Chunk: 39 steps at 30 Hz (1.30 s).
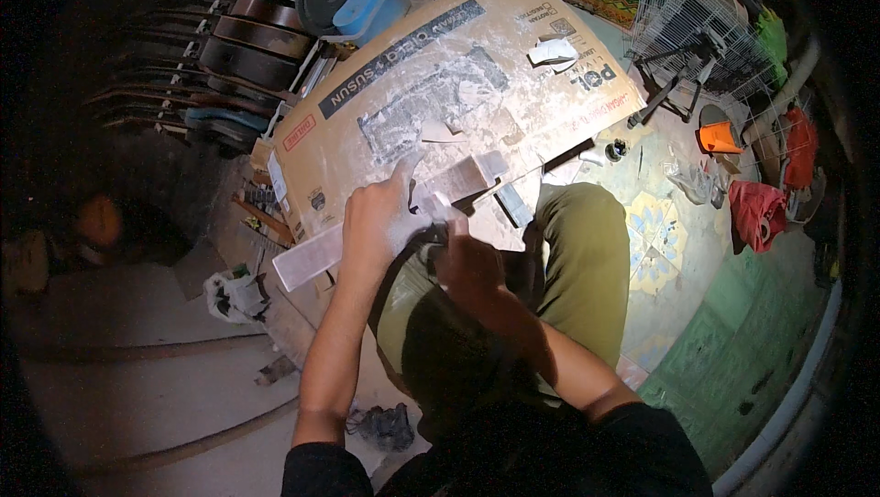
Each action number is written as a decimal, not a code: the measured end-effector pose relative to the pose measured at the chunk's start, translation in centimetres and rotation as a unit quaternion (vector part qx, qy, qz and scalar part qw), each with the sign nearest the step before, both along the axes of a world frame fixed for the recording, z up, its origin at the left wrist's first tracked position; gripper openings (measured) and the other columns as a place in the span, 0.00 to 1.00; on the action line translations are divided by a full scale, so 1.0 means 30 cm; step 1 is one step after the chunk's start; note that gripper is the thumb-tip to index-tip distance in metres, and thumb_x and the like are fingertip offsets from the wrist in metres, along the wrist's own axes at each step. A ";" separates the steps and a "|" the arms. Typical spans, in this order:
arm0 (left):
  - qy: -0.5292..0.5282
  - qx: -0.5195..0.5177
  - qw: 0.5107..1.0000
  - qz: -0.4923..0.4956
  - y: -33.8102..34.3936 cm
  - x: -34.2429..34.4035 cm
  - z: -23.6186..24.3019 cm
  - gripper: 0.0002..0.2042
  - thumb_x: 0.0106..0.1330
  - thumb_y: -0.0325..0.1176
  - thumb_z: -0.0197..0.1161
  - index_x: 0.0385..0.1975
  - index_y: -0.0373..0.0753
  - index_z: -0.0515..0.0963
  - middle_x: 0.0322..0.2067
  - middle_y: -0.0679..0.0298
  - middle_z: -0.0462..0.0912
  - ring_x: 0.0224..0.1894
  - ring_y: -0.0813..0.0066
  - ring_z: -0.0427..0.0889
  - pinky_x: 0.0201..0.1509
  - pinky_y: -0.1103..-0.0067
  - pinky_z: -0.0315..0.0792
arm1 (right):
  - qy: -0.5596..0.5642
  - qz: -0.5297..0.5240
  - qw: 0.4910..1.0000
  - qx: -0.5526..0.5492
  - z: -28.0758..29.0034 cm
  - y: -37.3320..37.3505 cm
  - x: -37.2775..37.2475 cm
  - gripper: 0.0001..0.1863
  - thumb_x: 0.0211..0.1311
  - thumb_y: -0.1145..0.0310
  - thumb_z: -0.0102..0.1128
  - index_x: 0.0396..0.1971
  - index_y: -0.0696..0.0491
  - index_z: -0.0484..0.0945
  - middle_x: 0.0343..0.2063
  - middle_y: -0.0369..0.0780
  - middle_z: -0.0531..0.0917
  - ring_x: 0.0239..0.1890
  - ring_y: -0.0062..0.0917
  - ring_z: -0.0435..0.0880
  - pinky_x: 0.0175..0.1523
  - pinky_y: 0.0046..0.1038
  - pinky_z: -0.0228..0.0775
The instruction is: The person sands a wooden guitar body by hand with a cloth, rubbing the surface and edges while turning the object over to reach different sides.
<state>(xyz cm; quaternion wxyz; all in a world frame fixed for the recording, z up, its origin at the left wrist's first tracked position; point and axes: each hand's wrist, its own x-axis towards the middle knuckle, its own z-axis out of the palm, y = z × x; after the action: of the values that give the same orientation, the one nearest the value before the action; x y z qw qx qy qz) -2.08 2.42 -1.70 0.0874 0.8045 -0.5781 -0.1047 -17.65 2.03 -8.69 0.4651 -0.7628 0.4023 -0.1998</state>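
Observation:
A long, flat, dust-covered bar, which looks like wood, lies slantwise across my lap and the near edge of the cardboard. My left hand is closed round its middle, one digit stretched out toward the board. Close beside it, my right hand is bent at the bar with the fingers drawn together; blur and shadow hide what is in them. Pale powder coats the fingers. Just past my left hand, a small folded brown sheet rests on the printed cardboard, which is smeared with white dust.
A crumpled white piece sits on the cardboard's far right. Several guitars hang at the far left, near a blue tub. On the right are a wire cage, an orange object and a red cloth.

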 end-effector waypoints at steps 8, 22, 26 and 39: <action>0.004 0.016 1.000 0.014 -0.046 -0.007 0.049 0.34 0.50 0.45 0.70 0.61 0.50 0.71 0.23 0.47 0.82 0.29 0.43 0.83 0.37 0.58 0.77 | 0.006 0.037 0.999 -0.037 -0.042 -0.008 0.005 0.22 0.59 0.70 0.53 0.54 0.56 0.65 0.25 0.52 0.82 0.29 0.48 0.85 0.35 0.46 0.77; -0.018 -0.029 0.999 -0.012 -0.042 -0.014 0.023 0.31 0.49 0.43 0.70 0.58 0.52 0.73 0.24 0.47 0.82 0.29 0.45 0.83 0.37 0.59 0.78 | -0.111 -0.020 0.992 0.048 -0.075 -0.006 0.022 0.13 0.61 0.62 0.58 0.35 0.58 0.76 0.24 0.51 0.82 0.29 0.50 0.83 0.36 0.48 0.75; -0.016 -0.018 1.000 0.005 -0.077 0.013 0.041 0.32 0.49 0.45 0.71 0.59 0.52 0.74 0.24 0.47 0.82 0.30 0.45 0.84 0.37 0.60 0.77 | -0.062 0.010 0.997 -0.052 -0.087 -0.037 0.046 0.11 0.60 0.63 0.60 0.31 0.57 0.76 0.24 0.50 0.80 0.31 0.49 0.83 0.35 0.46 0.74; 0.008 -0.018 1.000 0.008 -0.073 0.020 0.026 0.35 0.45 0.43 0.73 0.60 0.55 0.72 0.24 0.49 0.83 0.31 0.46 0.84 0.39 0.61 0.78 | -0.049 -0.014 0.999 -0.015 -0.049 -0.059 0.059 0.12 0.54 0.73 0.59 0.40 0.54 0.75 0.27 0.51 0.81 0.34 0.50 0.83 0.39 0.48 0.73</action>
<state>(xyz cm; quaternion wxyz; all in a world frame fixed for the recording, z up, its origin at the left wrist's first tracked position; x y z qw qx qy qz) -1.49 0.24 -0.93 0.1067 0.8063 -0.5731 -0.1000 -15.87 0.27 -10.15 0.4698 -0.7534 0.3864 -0.2499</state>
